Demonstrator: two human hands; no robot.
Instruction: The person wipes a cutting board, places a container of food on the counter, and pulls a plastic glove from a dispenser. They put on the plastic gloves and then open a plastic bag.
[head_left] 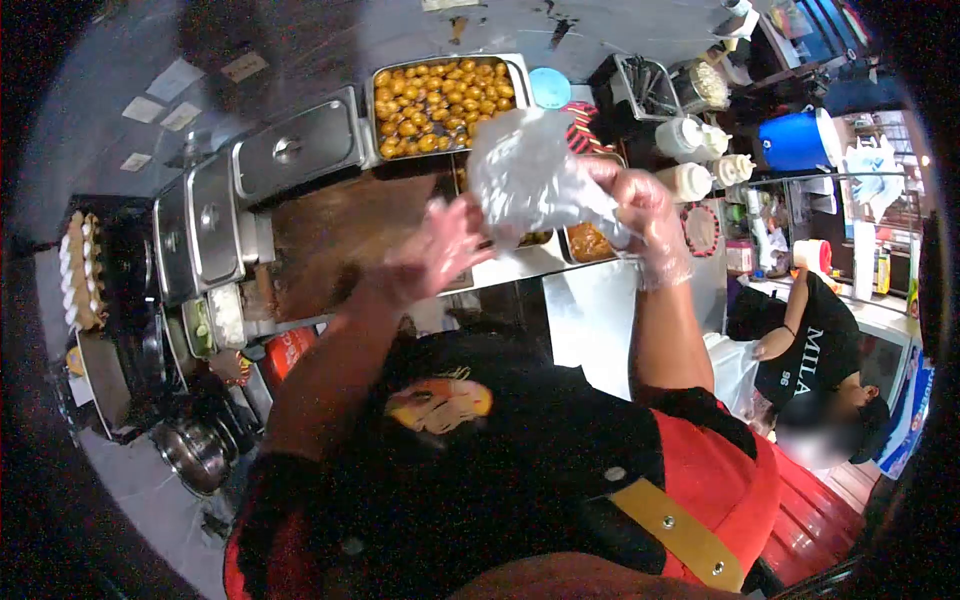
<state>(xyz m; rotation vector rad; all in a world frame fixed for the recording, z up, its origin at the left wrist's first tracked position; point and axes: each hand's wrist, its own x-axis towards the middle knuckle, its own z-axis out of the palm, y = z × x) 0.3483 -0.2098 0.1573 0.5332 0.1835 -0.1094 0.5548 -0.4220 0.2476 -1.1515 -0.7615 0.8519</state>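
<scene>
A crumpled transparent plastic bag (530, 170) hangs in the air over the counter, and the fingers of my right hand (645, 215) are closed on its right end. My left hand (445, 245) is raised at the other side of the bag, fingers apart and somewhat smeared by motion, the fingertips close to its lower left edge. Thin see-through gloves cover both hands. Behind the bag is a deep metal tray (368, 115) heaped with small round brown eggs or potatoes. Below my right hand, a smaller pan holds orange-brown food (588, 243), partly hidden by the bag.
Lidded steel pans (300, 150) line the left back, beside a brown board (330, 240). Egg cartons (82, 270) stand far left. Squeeze bottles (685, 180) and a blue drum (800, 140) are at right. Another person (810, 345) stands at right, a hand on a plastic bag (735, 370).
</scene>
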